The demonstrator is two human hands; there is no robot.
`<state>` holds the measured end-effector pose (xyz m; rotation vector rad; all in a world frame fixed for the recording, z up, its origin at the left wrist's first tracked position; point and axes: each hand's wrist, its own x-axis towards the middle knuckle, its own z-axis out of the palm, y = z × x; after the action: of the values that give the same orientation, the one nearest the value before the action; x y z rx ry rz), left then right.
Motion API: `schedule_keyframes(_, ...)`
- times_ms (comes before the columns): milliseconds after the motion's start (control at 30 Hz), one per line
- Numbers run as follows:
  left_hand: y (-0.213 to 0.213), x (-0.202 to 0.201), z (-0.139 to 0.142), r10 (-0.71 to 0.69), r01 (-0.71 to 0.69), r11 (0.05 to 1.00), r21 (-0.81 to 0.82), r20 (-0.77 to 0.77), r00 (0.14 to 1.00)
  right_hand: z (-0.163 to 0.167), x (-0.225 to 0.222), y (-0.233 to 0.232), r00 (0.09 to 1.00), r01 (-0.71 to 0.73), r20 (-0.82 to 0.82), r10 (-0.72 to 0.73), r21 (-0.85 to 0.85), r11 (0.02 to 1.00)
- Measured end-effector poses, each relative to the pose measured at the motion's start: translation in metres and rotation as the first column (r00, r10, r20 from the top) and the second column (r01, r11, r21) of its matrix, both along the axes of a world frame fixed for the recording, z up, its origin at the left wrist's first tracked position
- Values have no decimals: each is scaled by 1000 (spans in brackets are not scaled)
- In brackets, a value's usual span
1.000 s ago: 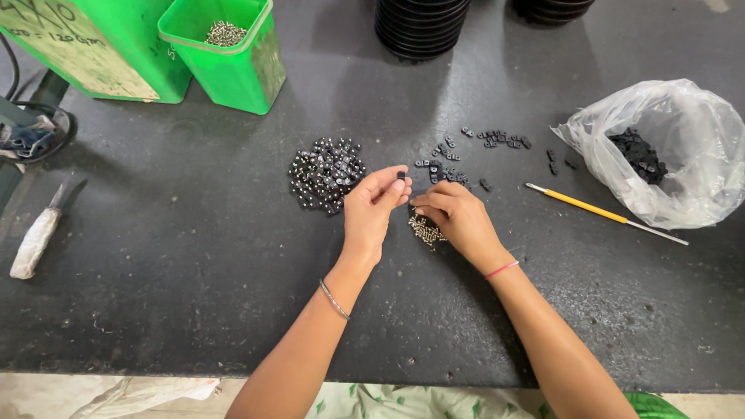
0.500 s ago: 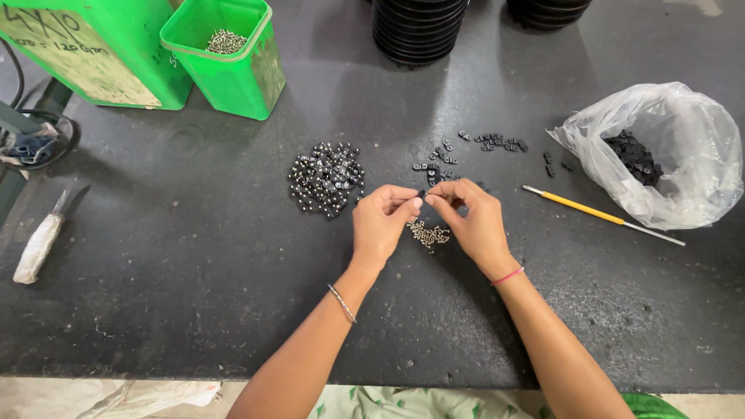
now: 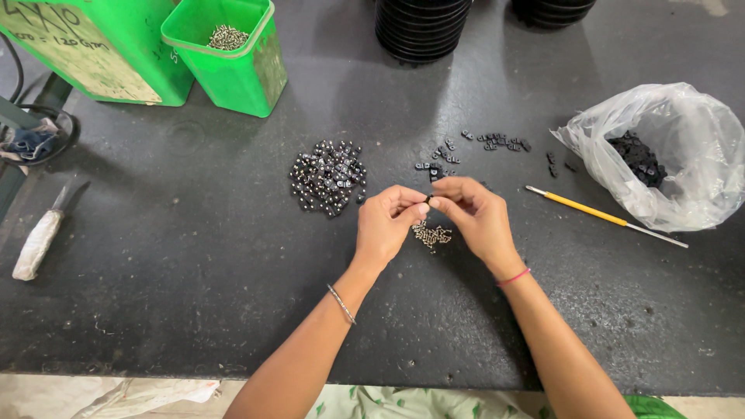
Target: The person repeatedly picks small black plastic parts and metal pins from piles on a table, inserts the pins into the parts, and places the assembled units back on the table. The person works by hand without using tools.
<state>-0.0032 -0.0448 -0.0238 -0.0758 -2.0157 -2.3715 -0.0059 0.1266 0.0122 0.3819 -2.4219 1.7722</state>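
My left hand and my right hand meet at the fingertips over the dark table. Together they pinch a small black part. Just below the fingers lies a small heap of silvery screws. A pile of black parts with bright spots sits to the left of my left hand. Loose black parts are scattered beyond my right hand.
A clear plastic bag with black parts sits at the right, a yellow-handled tool beside it. A green bin with screws stands at the back left, black stacked rings behind. A white-handled knife lies at the left edge.
Both hands have drawn slightly toward me and their fingertips have closed together on the small black part. The piles have not moved.
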Motion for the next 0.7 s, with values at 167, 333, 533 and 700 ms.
schedule_keyframes(167, -2, 1, -2, -43, 44, 998, 51, -8, 999, -5, -1, 5, 999, -20, 36, 22, -46, 999)
schedule_keyframes(333, -1, 3, 5, -45, 45, 999, 19, -17, 999, -7, -1, 4, 1000, -13, 24, 15, -51, 999)
schedule_keyframes(533, -33, 2, 29, 263, -425, 816, -393, -402, 877, 5, -21, 33, 993, 120, 35, -116, -212, 970)
schedule_keyframes(700, -62, -3, 40, 322, -706, 470, -530, -641, 697, 6, -19, 55, 941, 314, -233, -244, 339, 887)
